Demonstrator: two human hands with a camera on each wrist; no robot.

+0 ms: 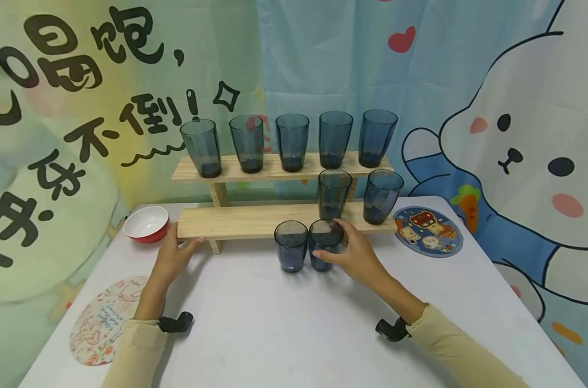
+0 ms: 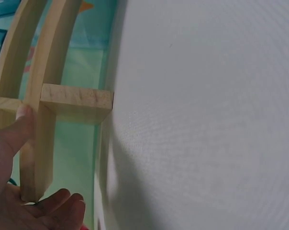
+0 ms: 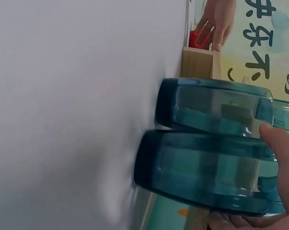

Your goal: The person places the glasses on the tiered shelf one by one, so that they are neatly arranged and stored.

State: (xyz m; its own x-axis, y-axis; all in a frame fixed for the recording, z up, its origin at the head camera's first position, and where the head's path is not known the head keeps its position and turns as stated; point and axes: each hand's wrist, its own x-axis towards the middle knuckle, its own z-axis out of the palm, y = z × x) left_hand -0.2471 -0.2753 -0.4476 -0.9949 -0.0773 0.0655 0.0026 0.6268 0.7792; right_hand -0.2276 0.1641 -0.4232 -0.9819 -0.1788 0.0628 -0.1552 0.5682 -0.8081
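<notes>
My right hand (image 1: 359, 258) grips a blue-tinted drinking glass (image 1: 324, 236), thumb on the near side and fingers behind. That glass stands upright in front of a two-tier wooden shelf, right beside a second blue glass (image 1: 291, 249). In the right wrist view the held glass (image 3: 202, 167) and its neighbour (image 3: 214, 108) look nearly touching. My left hand (image 1: 172, 261) holds the left end of the lower shelf board (image 1: 231, 222). In the left wrist view its thumb (image 2: 23, 117) presses the board's front edge, with the fingers round the end.
Several matching glasses line the upper board (image 1: 270, 175); two more stand on the lower board's right part. A red-and-white bowl (image 1: 146, 223) is at the back left. A blue round mat (image 1: 428, 231) lies right, a pale floral mat (image 1: 107, 323) left, on the white table (image 1: 284, 334).
</notes>
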